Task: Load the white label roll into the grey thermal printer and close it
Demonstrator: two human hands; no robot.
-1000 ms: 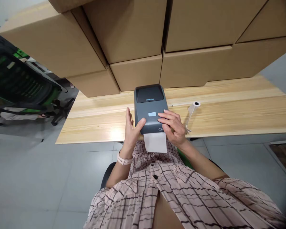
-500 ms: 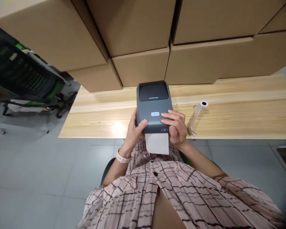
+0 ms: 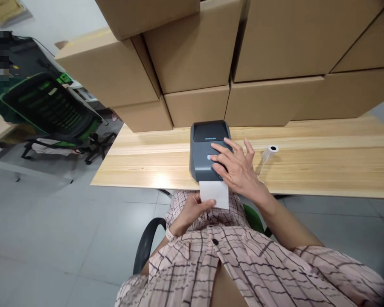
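Observation:
A dark grey label printer (image 3: 200, 155) stands at the front edge of the wooden table, with a pale button on its top. From its front slot hangs a strip of white label paper (image 3: 219, 194). My left hand (image 3: 193, 210) pinches the lower part of this paper, thumb on top and fingers beneath it. Over the printer's right side lies my right hand (image 3: 238, 168), fingers spread, one fingertip at the button. It holds nothing. A small white paper roll (image 3: 272, 149) with a loose tail stands on the table to the right of that hand.
Cardboard boxes (image 3: 195, 104) are stacked along the back of the wooden table (image 3: 323, 160). A black and green office chair (image 3: 54, 106) stands on the left, where a person is partly visible at another desk. A chair armrest (image 3: 149, 241) shows beside my left arm.
My left hand has left the printer's side and now grips the label paper. My right hand has spread its fingers and reached further over the printer's top. The view has tilted up.

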